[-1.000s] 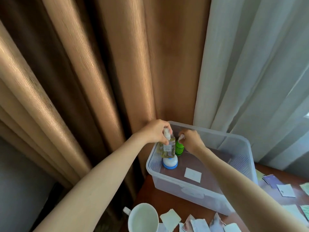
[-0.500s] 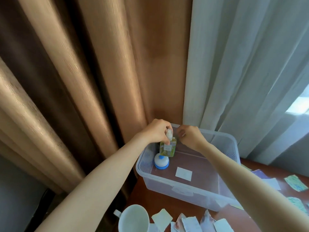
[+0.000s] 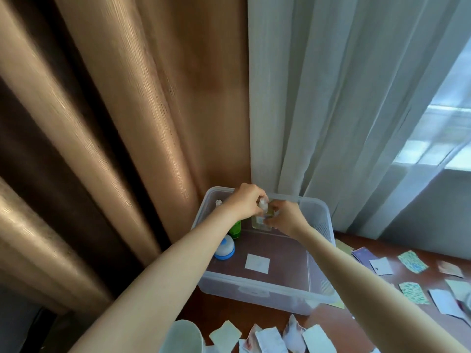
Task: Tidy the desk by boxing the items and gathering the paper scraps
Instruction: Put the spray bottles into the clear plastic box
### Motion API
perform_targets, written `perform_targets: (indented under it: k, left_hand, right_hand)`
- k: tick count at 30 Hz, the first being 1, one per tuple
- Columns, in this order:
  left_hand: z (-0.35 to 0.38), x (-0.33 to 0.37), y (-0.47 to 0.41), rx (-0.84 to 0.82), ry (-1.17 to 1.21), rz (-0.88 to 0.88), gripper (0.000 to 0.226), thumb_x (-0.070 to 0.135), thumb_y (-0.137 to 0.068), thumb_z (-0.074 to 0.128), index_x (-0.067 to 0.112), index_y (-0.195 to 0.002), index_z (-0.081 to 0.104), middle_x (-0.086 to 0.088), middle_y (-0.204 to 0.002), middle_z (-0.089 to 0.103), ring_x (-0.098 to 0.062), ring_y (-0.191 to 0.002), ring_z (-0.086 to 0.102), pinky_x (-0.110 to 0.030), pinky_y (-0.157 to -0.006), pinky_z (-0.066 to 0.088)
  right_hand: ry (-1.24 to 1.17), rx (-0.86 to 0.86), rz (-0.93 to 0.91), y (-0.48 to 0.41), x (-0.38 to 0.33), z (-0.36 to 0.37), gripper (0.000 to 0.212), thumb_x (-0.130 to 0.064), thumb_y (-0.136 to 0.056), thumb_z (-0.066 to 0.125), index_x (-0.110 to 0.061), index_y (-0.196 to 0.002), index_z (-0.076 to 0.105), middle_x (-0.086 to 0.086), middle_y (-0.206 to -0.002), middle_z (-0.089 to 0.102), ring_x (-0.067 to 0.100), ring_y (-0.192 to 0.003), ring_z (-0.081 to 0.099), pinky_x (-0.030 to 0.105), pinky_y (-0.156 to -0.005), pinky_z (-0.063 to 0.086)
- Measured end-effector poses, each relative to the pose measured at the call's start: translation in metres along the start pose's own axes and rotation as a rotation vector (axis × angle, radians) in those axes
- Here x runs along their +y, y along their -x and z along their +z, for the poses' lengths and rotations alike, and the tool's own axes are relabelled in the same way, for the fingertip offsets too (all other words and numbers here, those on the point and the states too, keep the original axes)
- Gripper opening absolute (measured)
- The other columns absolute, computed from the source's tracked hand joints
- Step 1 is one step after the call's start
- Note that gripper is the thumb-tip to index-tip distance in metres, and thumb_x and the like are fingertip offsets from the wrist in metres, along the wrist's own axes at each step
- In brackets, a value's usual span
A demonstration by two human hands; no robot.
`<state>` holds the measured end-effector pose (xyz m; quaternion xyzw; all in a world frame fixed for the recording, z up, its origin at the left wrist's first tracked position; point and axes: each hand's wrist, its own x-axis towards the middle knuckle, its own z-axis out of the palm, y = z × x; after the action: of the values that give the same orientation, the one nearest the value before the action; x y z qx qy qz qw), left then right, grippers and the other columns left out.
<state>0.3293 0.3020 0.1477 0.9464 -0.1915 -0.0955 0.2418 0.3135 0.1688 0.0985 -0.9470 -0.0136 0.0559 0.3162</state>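
Shifted right of the green bottle [image 3: 235, 229] and blue-capped jar [image 3: 224, 247], the pump bottle [image 3: 260, 221] is upright mid-frame inside the box [image 3: 254, 289], my left hand [image 3: 244, 202] gripping its top and right hand [image 3: 285, 219] its body; paper scraps [image 3: 413, 261] lower right remain ungathered.

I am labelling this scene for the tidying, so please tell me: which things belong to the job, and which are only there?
Job: plastic box; clear bottle, held by left hand and right hand; green bottle; blue-white jar; paper scraps; white mug, probably.
Not job: brown curtain; white curtain.
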Motion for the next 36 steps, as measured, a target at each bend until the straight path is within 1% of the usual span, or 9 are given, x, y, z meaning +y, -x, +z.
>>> perform_targets:
  k: [3,7,11,18,25,28,30,32,36]
  left_hand:
    - [0.005,-0.006,-0.002,-0.001,-0.019,-0.012,0.03,0.008,-0.081,0.069,0.011,-0.11,0.069,-0.008,-0.113,0.067,-0.022,-0.102,0.061,-0.031,-0.085,0.05]
    - [0.012,-0.013,-0.004,-0.016,-0.068,-0.031,0.028,0.008,-0.083,0.066,0.013,-0.11,0.069,-0.008,-0.113,0.066,-0.024,-0.101,0.062,-0.031,-0.083,0.05]
    - [0.017,-0.017,-0.005,-0.039,-0.137,-0.029,0.028,0.007,-0.082,0.065,0.013,-0.108,0.07,-0.01,-0.111,0.066,-0.028,-0.102,0.061,-0.039,-0.086,0.052]
    - [0.022,-0.023,-0.008,-0.065,-0.226,-0.052,0.031,0.005,-0.086,0.059,0.012,-0.116,0.066,-0.012,-0.119,0.062,-0.03,-0.108,0.059,-0.039,-0.091,0.05]
    - [0.021,-0.031,-0.009,-0.046,-0.232,-0.079,0.037,0.004,-0.089,0.055,0.018,-0.123,0.059,-0.009,-0.127,0.058,-0.028,-0.116,0.053,-0.037,-0.093,0.047]
    - [0.018,-0.029,-0.008,-0.005,-0.252,-0.053,0.038,0.001,-0.09,0.054,0.018,-0.123,0.057,-0.009,-0.128,0.056,-0.027,-0.116,0.053,-0.038,-0.092,0.048]
    - [0.016,-0.028,-0.008,0.02,-0.265,-0.037,0.039,-0.002,-0.089,0.053,0.016,-0.123,0.056,-0.009,-0.128,0.053,-0.028,-0.115,0.052,-0.039,-0.091,0.047]
    - [0.014,-0.026,-0.006,0.035,-0.261,-0.032,0.04,-0.005,-0.089,0.05,0.015,-0.123,0.055,-0.009,-0.126,0.052,-0.029,-0.114,0.053,-0.038,-0.089,0.047]
    - [0.012,-0.022,-0.002,0.057,-0.241,-0.023,0.038,-0.006,-0.09,0.048,0.014,-0.122,0.055,-0.009,-0.125,0.052,-0.028,-0.111,0.054,-0.037,-0.087,0.049]
  right_hand:
    - [0.014,0.036,0.067,-0.003,-0.002,0.014,0.031,-0.013,-0.081,0.067,-0.008,-0.111,0.066,0.013,-0.107,0.069,0.03,-0.099,0.062,0.033,-0.082,0.048]
    - [-0.045,0.087,0.168,-0.005,-0.006,0.033,0.029,-0.01,-0.082,0.065,-0.006,-0.111,0.066,0.015,-0.106,0.069,0.03,-0.099,0.063,0.031,-0.08,0.047]
    - [-0.092,0.088,0.199,-0.008,-0.002,0.046,0.03,-0.009,-0.08,0.066,-0.005,-0.109,0.067,0.015,-0.104,0.069,0.031,-0.097,0.063,0.033,-0.078,0.049]
    - [-0.136,0.08,0.245,-0.012,0.002,0.056,0.028,-0.007,-0.082,0.064,-0.004,-0.11,0.067,0.016,-0.105,0.068,0.032,-0.099,0.062,0.033,-0.08,0.049]
    - [-0.181,0.087,0.268,-0.012,0.003,0.053,0.019,-0.006,-0.082,0.058,0.0,-0.095,0.071,0.018,-0.094,0.069,0.033,-0.092,0.063,0.025,-0.065,0.038]
    - [-0.209,0.075,0.284,-0.012,0.006,0.051,0.019,-0.013,-0.083,0.059,-0.002,-0.091,0.072,0.019,-0.09,0.069,0.034,-0.087,0.065,0.029,-0.067,0.049]
    - [-0.233,0.067,0.295,-0.011,0.006,0.05,0.022,-0.017,-0.083,0.06,-0.001,-0.093,0.072,0.021,-0.091,0.069,0.037,-0.086,0.066,0.039,-0.077,0.056]
    - [-0.237,0.061,0.303,-0.011,0.005,0.049,0.025,-0.02,-0.085,0.061,0.0,-0.096,0.071,0.021,-0.094,0.069,0.038,-0.088,0.066,0.046,-0.079,0.056]
    - [-0.23,0.043,0.309,-0.006,0.001,0.045,0.025,-0.02,-0.086,0.06,-0.001,-0.099,0.071,0.02,-0.096,0.068,0.036,-0.09,0.066,0.044,-0.08,0.055]
